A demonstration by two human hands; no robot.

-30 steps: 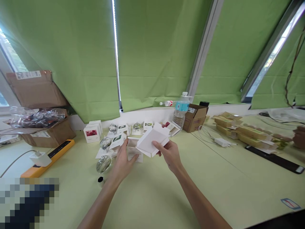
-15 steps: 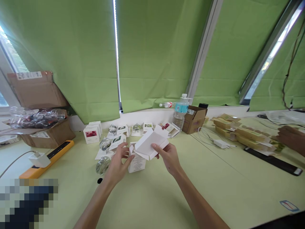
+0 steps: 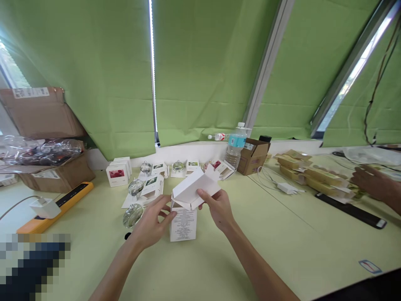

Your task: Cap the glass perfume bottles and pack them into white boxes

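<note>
Upright white carton [image 3: 183,225] on the pale green table [image 3: 266,255], printed text on its facing panel, top open. White card tray [image 3: 189,187] sits tilted in the carton's mouth. Right hand [image 3: 219,210] pinches the tray's right edge, thumb on top, narrow grip. Left hand [image 3: 153,223] is wide, fingers spread, tips just beside the carton at its 9 o'clock side; no clear grip.

Glass ornament [image 3: 133,215] lies near the left hand, at 9 o'clock from the carton. More glass ornaments [image 3: 135,187] and white product boxes [image 3: 116,174] stand at 11 to 12 o'clock. Plastic water bottle [image 3: 234,147] and small cardboard box [image 3: 253,157] at 1 o'clock. Co-worker's hand [image 3: 372,182] at 3 o'clock, over kraft packets [image 3: 322,176]. Orange power strip [image 3: 56,205] at 9 o'clock.
</note>
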